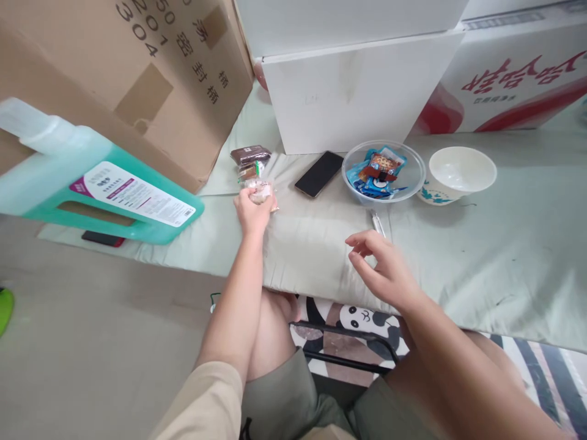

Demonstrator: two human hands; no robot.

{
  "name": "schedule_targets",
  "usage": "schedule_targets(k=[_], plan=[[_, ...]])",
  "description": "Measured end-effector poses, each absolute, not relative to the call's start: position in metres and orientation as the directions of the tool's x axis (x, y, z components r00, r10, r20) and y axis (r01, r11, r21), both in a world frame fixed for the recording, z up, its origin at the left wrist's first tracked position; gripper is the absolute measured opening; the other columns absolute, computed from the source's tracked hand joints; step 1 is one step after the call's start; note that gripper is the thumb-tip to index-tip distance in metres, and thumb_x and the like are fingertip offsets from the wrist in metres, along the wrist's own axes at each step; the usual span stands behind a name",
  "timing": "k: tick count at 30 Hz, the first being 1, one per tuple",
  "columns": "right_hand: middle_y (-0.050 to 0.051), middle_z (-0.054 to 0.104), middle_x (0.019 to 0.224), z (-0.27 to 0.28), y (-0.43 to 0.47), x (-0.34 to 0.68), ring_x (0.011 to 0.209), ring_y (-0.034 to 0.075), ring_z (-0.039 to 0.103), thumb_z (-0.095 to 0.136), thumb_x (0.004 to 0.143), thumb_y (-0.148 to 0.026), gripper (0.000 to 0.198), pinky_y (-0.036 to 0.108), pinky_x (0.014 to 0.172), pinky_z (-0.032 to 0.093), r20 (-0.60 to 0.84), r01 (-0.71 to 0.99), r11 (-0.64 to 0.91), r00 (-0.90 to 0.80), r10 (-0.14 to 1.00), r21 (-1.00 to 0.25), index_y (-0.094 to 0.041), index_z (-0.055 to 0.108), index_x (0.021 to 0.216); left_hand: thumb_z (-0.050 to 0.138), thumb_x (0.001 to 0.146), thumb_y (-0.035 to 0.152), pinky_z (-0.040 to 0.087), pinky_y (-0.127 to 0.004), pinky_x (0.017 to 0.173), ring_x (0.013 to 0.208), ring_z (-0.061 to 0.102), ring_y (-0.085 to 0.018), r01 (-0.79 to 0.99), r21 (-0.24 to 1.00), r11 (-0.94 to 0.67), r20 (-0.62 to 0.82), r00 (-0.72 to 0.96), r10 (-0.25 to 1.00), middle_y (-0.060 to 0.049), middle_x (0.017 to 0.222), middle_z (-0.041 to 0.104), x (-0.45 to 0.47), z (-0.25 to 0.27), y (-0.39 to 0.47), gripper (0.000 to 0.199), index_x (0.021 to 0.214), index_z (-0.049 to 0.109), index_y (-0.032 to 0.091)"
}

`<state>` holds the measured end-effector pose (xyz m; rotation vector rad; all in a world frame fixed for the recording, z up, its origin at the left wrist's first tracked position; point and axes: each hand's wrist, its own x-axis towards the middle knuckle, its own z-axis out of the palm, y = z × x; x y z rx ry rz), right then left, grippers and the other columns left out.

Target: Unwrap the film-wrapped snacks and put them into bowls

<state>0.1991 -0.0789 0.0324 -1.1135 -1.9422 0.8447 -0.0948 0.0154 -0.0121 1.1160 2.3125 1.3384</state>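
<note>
My left hand (253, 212) is closed on a small clear snack packet (262, 192) with pale pinkish contents, at the near end of a short row on the cloth. Just beyond it lie a small packet with a green edge (251, 173) and a dark brown packet (250, 155). Fingers curved and apart, my right hand (385, 269) hovers over the cloth with nothing in it. Near its fingertips is a slim silvery pen-like item (378, 223). A clear plastic bowl (418, 160) holding several blue and brown snack packets stands farther back.
A dark phone (320, 174) lies between the packets and the bowl. To the right stands a white paper bowl (477, 177). A big jug of green liquid (151, 201) and a cardboard box (151, 91) border the left; white boxes (358, 91) line the back.
</note>
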Motion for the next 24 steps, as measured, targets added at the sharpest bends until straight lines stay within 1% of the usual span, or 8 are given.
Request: schedule_targets(k=[3, 6, 9, 11, 13, 16, 19, 24], plan=[[0.004, 0.067, 0.095, 0.034, -0.075, 0.202, 0.074, 0.015, 0.064, 0.053, 0.093, -0.026, 0.011, 0.032, 0.071, 0.053, 0.256, 0.435, 0.389, -0.333, 0.908, -0.812, -0.023, 0.061, 0.100, 0.084, 0.059, 0.028, 0.045, -0.046, 0.105, 0.118, 0.058, -0.031, 0.614, 0.677, 0.406, 0.168, -0.665, 0.728, -0.007, 0.107, 0.058, -0.088, -0.008, 0.013, 0.052, 0.098, 0.050, 0.024], [0.006, 0.069, 0.095, 0.034, -0.068, 0.212, 0.074, 0.018, 0.064, 0.054, 0.091, -0.029, 0.014, 0.033, 0.067, 0.052, 0.219, 0.522, 0.324, -0.253, 0.942, -0.789, -0.023, 0.063, 0.100, 0.083, 0.055, 0.024, 0.047, -0.042, 0.097, 0.111, 0.061, -0.029, 0.501, 0.793, 0.347, 0.123, -0.689, 0.715, -0.005, 0.100, 0.059, -0.085, -0.005, 0.013, 0.051, 0.090, 0.047, 0.024], [0.007, 0.069, 0.088, 0.029, -0.056, 0.228, 0.070, 0.019, 0.062, 0.056, 0.088, -0.033, 0.015, 0.033, 0.061, 0.047, 0.180, 0.658, 0.200, -0.099, 0.979, -0.726, -0.022, 0.064, 0.095, 0.076, 0.058, 0.031, 0.049, -0.033, 0.079, 0.095, 0.064, -0.023, 0.056, 0.989, 0.138, -0.066, -0.664, 0.745, -0.004, 0.094, 0.062, -0.078, 0.002, 0.008, 0.042, 0.088, 0.048, 0.024], [0.006, 0.069, 0.082, 0.023, -0.047, 0.236, 0.064, 0.019, 0.059, 0.057, 0.087, -0.039, 0.019, 0.033, 0.057, 0.042, 0.125, 0.744, 0.111, -0.037, 0.991, -0.658, -0.022, 0.064, 0.094, 0.067, 0.065, 0.044, 0.049, -0.033, 0.073, 0.091, 0.065, -0.022, -0.289, 0.957, 0.042, -0.190, -0.509, 0.839, -0.006, 0.097, 0.066, -0.066, 0.010, 0.001, 0.035, 0.090, 0.053, 0.023], [0.006, 0.069, 0.081, 0.016, -0.041, 0.239, 0.064, 0.021, 0.059, 0.060, 0.085, -0.044, 0.026, 0.033, 0.056, 0.039, 0.036, 0.816, 0.051, -0.037, 0.999, -0.576, -0.022, 0.064, 0.097, 0.056, 0.069, 0.059, 0.051, -0.036, 0.072, 0.094, 0.066, -0.026, -0.501, 0.862, 0.079, -0.254, -0.290, 0.923, -0.012, 0.103, 0.068, -0.051, 0.017, -0.008, 0.043, 0.091, 0.059, 0.022], [0.007, 0.071, 0.089, 0.008, -0.037, 0.237, 0.073, 0.025, 0.062, 0.063, 0.081, -0.042, 0.034, 0.032, 0.057, 0.036, -0.068, 0.874, 0.036, -0.078, 0.995, -0.485, -0.022, 0.064, 0.109, 0.053, 0.069, 0.067, 0.052, -0.040, 0.071, 0.099, 0.067, -0.031, -0.581, 0.781, 0.228, -0.303, -0.033, 0.952, -0.016, 0.107, 0.070, -0.026, 0.023, -0.017, 0.052, 0.089, 0.064, 0.021], [0.008, 0.073, 0.094, 0.008, -0.037, 0.235, 0.076, 0.026, 0.063, 0.059, 0.080, -0.031, 0.034, 0.033, 0.058, 0.034, -0.110, 0.892, 0.024, -0.082, 0.991, -0.451, -0.022, 0.063, 0.113, 0.059, 0.067, 0.061, 0.052, -0.040, 0.071, 0.096, 0.067, -0.030, -0.628, 0.707, 0.325, -0.350, 0.089, 0.932, -0.012, 0.098, 0.070, -0.010, 0.021, -0.019, 0.040, 0.080, 0.062, 0.023], [0.005, 0.068, 0.081, 0.020, -0.038, 0.236, 0.073, 0.022, 0.060, 0.053, 0.076, -0.022, 0.016, 0.033, 0.063, 0.040, -0.118, 0.785, 0.095, -0.209, 0.971, -0.612, -0.022, 0.063, 0.088, 0.063, 0.066, 0.050, 0.056, -0.042, 0.078, 0.091, 0.068, -0.028, -0.667, 0.638, 0.385, -0.406, 0.133, 0.904, -0.008, 0.086, 0.069, -0.005, 0.019, -0.018, 0.031, 0.079, 0.062, 0.022]])
